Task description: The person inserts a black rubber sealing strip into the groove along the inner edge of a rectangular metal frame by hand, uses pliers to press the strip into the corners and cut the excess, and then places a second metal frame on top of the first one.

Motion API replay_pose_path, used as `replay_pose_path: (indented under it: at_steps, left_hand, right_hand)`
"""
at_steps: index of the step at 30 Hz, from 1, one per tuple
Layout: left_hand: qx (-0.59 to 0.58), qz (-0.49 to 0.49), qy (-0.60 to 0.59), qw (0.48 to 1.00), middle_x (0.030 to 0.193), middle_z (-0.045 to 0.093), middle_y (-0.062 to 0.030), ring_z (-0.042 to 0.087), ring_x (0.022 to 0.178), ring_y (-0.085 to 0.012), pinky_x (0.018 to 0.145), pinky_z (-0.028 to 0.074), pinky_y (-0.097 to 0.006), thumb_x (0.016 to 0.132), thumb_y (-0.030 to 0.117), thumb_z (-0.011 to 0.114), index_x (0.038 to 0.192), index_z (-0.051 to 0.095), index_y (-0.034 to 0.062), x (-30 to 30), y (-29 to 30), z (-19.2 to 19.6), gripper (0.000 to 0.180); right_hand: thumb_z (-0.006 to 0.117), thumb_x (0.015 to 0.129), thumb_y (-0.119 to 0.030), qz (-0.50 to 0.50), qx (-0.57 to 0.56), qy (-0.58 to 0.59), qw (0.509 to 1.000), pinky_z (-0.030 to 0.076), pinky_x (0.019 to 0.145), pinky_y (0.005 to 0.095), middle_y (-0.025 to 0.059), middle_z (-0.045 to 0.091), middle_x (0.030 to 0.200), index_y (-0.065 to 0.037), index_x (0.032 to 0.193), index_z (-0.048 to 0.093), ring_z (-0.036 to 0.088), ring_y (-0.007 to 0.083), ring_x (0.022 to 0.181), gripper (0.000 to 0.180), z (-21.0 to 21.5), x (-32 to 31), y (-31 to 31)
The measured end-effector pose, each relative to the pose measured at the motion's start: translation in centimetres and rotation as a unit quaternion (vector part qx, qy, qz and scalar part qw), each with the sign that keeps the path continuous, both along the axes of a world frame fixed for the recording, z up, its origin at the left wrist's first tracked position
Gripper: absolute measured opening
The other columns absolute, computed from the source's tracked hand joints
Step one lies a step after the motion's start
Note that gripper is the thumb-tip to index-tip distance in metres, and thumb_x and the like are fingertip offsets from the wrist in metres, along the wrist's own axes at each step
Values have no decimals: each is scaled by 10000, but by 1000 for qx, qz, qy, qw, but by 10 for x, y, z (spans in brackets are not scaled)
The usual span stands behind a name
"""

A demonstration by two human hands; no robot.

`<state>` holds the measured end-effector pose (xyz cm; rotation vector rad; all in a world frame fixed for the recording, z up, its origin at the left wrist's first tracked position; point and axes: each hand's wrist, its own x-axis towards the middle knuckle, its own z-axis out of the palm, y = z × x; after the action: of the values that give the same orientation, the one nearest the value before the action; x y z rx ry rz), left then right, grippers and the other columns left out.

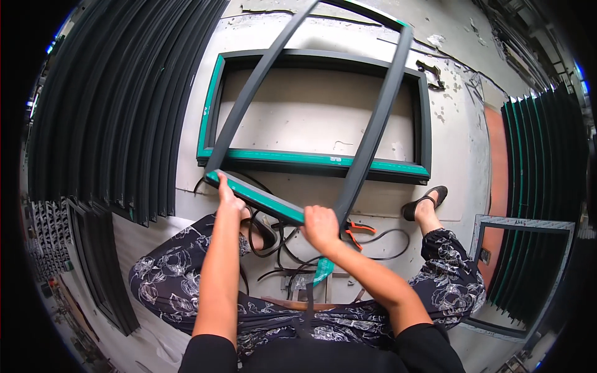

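A dark grey rectangular window frame (381, 112) is held tilted in front of me, its near bar covered by green film. My left hand (230, 198) is closed round the left end of that near bar, thumb along the film. At the bar's right end my right hand (321, 227) is closed on the near corner, fingers curled over it. Below the right hand hangs a loose green strip (323, 270); where it begins is hidden. Beyond and beneath lies a second dark frame (314, 155), with green film on its near and left bars.
Orange-handled pliers (359, 235) and tangled black rubber strips (280, 252) lie between my legs. Many dark frames stand stacked at the left (118, 105) and more at the right (541, 149). A film-edged frame (525, 225) leans near my right knee. A black clamp-like piece (431, 75) lies farther off.
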<state>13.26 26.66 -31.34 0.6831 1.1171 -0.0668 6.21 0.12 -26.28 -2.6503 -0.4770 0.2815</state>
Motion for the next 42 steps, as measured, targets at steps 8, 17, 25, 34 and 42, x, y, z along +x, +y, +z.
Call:
replay_pose_path:
  at_steps: [8,17,25,34,42]
  left_hand:
    - [-24,-39,-106,993,1302,411,-124,407,1172,-284,1008,325,-426,859,563,423,1279,373,25,61,66,-5,684]
    - [19,-195,-13,980,888,602,-53,576,771,-182,631,481,-336,890,190,440,973,562,86,-53,-66,-37,181]
    - [-69,-199,19,977,935,628,-51,602,882,-197,759,457,-369,946,405,347,986,537,110,-149,-121,-38,353]
    - [-17,-136,40,990,714,550,-11,505,591,-130,526,440,-292,915,283,485,907,575,101,-152,-114,-32,203]
    - [-23,-108,96,989,702,571,19,532,606,-125,576,455,-289,894,257,510,875,614,133,-157,-119,-29,163]
  right_hand:
    - [736,633,-281,-29,-2,80,996,479,648,378,115,594,773,-46,821,521,610,275,718,370,5,25,82]
    - [719,668,-313,-10,77,118,990,481,707,433,188,597,847,-18,819,547,594,351,801,373,-9,68,64]
    - [634,733,-138,-39,87,-55,994,467,727,386,121,579,865,-58,850,610,565,310,843,144,28,30,-33]
    - [584,695,-182,-187,-164,204,947,479,788,374,134,644,906,-109,859,680,606,292,894,204,-34,-22,-155]
    - [601,701,-148,-129,-100,171,972,473,783,395,139,621,937,-81,865,630,585,307,914,180,-59,-27,-138]
